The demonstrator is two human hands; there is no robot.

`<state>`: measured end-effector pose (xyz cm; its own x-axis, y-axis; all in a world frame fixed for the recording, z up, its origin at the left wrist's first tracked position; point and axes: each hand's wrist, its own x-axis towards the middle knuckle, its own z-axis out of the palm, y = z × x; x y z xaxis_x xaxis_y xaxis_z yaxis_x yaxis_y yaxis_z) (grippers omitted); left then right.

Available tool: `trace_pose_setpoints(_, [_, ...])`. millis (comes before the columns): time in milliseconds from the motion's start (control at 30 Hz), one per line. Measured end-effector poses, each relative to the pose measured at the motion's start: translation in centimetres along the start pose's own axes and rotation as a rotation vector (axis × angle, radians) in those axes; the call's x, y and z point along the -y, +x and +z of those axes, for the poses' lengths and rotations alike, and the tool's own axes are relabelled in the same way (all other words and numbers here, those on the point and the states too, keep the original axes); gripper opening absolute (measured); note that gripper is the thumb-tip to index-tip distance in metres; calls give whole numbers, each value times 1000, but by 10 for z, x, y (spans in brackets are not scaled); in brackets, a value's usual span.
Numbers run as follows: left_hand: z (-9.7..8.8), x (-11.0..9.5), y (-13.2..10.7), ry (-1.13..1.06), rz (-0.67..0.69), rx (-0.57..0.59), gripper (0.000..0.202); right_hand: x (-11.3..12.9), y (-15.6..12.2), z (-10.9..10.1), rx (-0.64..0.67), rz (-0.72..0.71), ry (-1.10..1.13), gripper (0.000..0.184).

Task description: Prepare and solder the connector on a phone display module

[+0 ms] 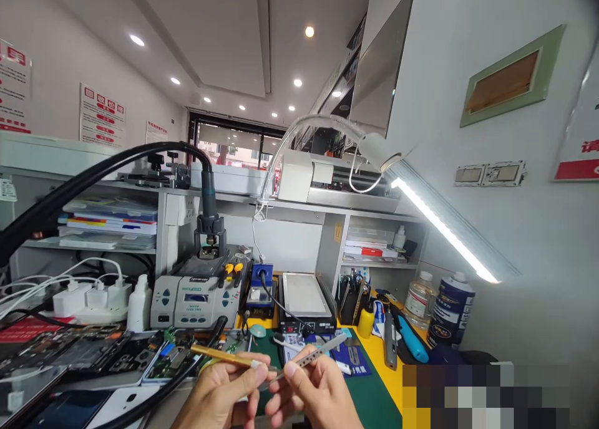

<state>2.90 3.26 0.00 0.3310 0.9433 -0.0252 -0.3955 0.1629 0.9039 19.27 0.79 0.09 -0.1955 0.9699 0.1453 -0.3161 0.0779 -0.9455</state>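
Both hands are raised close together over the front of the bench. In my left hand (229, 385) is a slim brass-coloured pen-shaped tool (219, 355), pinched between thumb and fingers and pointing right. A flat silver pair of tweezers (322, 350) with a row of holes is gripped by my right hand (311, 385). The narrow ends of both tools come close between the fingertips; whether they touch is unclear. Beneath lies a green work mat (369, 379). Behind the right hand are a blue printed card (358, 357) and a white-handled brush (292, 348).
Opened phones and circuit boards (93, 360) crowd the left side, crossed by a black hose (182, 373). A hot-air rework station (191, 301) and a heating plate (306, 295) stand behind. Bottles (452, 310) line the right; a lit lamp (444, 229) hangs above.
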Motion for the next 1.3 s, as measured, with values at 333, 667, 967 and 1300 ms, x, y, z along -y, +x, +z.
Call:
trace_pose_setpoints(333, [-4,-9,-9,146,5,40,42,18,-6,6,22,19,-52,43])
trace_pose_setpoints(667, [-3,-11,-7,235,14,64,41,16,-7,7,56,52,-107,51])
trace_pose_setpoints(967, [1,-3,-7,98,10,35,46,12,-5,6,24,16,-17,52])
trace_pose_setpoints(1300, [8,12,-5,-6,-44,-24,50,-2,0,0,-53,-38,34,53])
